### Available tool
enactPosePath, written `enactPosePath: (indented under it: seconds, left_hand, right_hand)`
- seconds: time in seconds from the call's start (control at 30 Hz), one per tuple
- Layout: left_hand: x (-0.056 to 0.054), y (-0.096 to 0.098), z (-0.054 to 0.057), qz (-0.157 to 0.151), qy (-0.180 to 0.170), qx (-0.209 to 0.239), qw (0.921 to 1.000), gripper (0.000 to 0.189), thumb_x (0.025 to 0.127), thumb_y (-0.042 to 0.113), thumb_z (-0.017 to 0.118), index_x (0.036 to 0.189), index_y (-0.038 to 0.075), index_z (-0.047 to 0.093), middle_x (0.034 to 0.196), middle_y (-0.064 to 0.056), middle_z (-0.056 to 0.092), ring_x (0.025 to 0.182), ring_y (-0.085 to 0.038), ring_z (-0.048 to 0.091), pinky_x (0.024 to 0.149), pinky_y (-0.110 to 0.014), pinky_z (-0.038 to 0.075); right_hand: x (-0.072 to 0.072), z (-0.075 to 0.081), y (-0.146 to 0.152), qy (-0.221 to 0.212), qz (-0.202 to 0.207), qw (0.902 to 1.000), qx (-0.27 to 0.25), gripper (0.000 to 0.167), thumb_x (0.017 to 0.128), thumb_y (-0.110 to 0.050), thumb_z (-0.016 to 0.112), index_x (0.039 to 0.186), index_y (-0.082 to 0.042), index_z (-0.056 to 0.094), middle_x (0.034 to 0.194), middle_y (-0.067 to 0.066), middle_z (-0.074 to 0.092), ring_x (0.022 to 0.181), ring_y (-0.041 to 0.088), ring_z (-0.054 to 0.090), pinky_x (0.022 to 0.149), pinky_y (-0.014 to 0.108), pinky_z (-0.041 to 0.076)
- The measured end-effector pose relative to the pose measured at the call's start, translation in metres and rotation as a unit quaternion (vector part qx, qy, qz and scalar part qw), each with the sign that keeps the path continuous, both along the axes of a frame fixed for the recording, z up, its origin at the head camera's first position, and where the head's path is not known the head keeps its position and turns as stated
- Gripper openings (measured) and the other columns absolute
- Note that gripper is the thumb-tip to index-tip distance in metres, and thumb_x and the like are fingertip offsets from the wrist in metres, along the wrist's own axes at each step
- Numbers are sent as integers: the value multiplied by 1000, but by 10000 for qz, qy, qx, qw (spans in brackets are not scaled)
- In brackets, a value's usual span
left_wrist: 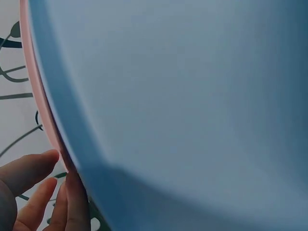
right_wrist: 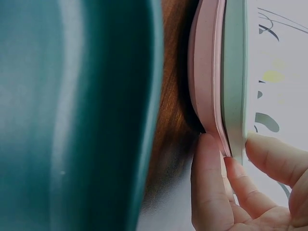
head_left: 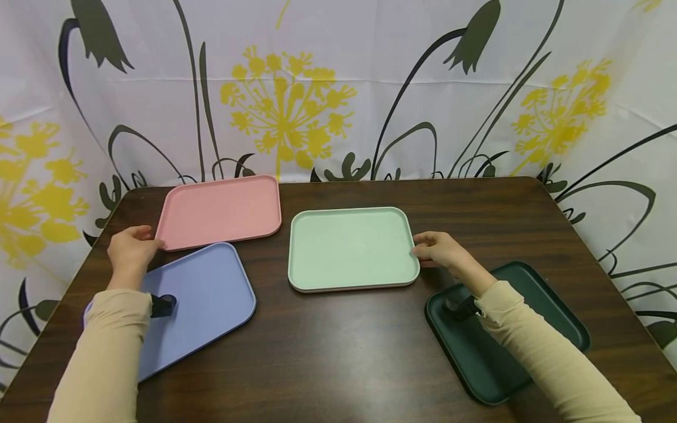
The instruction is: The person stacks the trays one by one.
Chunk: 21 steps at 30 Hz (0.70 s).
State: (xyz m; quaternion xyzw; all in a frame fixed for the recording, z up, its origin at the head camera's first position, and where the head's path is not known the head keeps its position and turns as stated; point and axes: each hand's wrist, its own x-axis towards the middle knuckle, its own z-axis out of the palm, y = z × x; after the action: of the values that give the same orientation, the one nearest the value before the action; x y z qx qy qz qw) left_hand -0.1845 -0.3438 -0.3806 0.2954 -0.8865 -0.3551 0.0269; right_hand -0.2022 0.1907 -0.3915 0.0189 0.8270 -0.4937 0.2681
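Observation:
My left hand (head_left: 132, 252) pinches the near left corner of a pink tray (head_left: 222, 211) at the back left. In the left wrist view the thumb and fingers meet at its rim, past the blue tray. My right hand (head_left: 444, 252) grips the right edge of a light green tray (head_left: 349, 247). The right wrist view shows a second pink tray (right_wrist: 204, 72) directly beneath the light green one. There the thumb lies on the green rim, one fingertip is at the seam between the trays, and another finger touches the lower pink tray.
A blue tray (head_left: 206, 311) lies at an angle beneath my left forearm, close to the pink tray. Under my right forearm is a dark green tray (head_left: 476, 352), also angled. All of them rest on a dark wooden table (head_left: 338, 358). A flower-patterned cloth (head_left: 328, 35) hangs behind it.

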Motion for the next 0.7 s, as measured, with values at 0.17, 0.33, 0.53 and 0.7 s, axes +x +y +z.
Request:
enactPosePath:
  seconds: [0.17,0.33,0.53,0.7]
  left_hand:
    - [3,-6,-4,-75,4,295,9995,56,89,8,58,138,-12,40,133,-34,47,81,-14,65,55,-10,38]
    - [4,-7,-7,-70,56,914,9958,59,90,9,57,141,-12,35,116,-26,53,44,15,47,47,-6,45]
    - [1,-3,-9,30,46,1370,9906,60,90,4,55,143,-11,31,123,-29,50,46,15,48,48,-6,48]
    - [-2,-3,-10,150,76,1721,9849,61,90,-1,53,145,-10,29,137,-33,39,46,15,49,48,-7,49]
  right_hand:
    - [0,0,0,8,3,10000,-1,51,97,-9,52,142,10,34,130,29,52,100,18,62,95,38,55]
    - [0,-2,0,-3,8,10000,-33,51,97,-9,51,142,10,33,131,30,51,104,22,61,95,39,55]
    - [-1,-4,1,-18,-13,10000,-47,52,97,-10,51,142,9,33,132,30,50,107,24,61,96,40,54]
    - [-2,-4,1,-20,-49,10000,-29,52,97,-10,51,142,9,34,132,30,51,106,23,61,96,39,54]
